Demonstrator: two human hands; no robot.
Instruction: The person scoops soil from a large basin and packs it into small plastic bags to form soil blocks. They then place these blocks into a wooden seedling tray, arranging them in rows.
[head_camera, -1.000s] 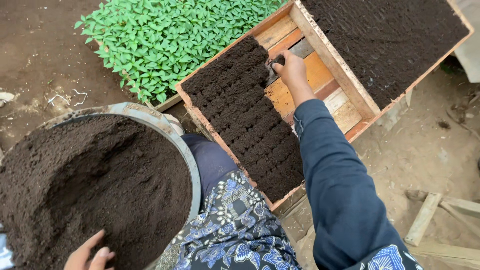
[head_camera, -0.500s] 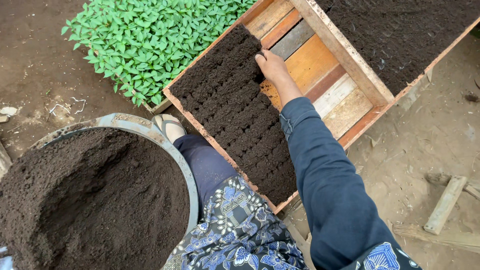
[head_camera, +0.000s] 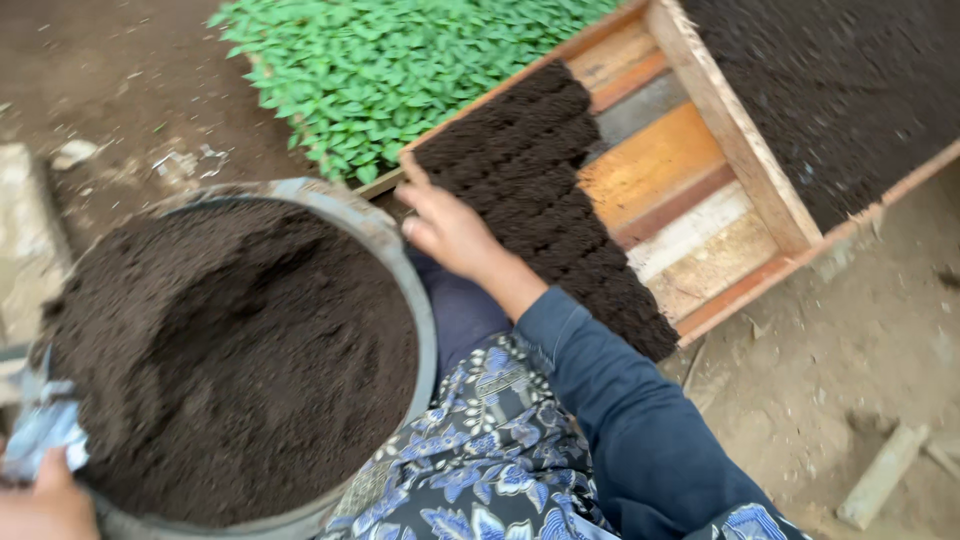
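1. Hovering with loosely spread fingers and nothing in its grasp, the right hand (head_camera: 445, 228) sits over the gap between the basin rim and the near corner of the wooden tray, at about 12 o'clock from the person's lap.
2. At the frame's 8 o'clock edge, the left hand (head_camera: 40, 500) pinches a crumpled silvery-white plastic wrapper (head_camera: 45, 430) against the basin's near side; the picture is blurred and how tightly the fingers close cannot be told.
3. The round grey metal basin (head_camera: 400, 260) fills the 9 o'clock side and is heaped with loose dark soil (head_camera: 220, 350).
4. The wooden tray (head_camera: 700, 170) lies tilted toward 1 o'clock; its left half holds rows of pressed soil blocks (head_camera: 540, 170), while its right half shows bare slats in orange, grey and pale tones.
5. A second wooden box (head_camera: 850, 90), at 2 o'clock and touching the tray's far wall, is filled with dark soil.
6. A bed of green seedlings (head_camera: 400, 60) stands at 11 to 12 o'clock, just beside the tray's upper edge.
7. A blue floral garment (head_camera: 480, 460) covers the lap at 6 o'clock, just beside the basin.
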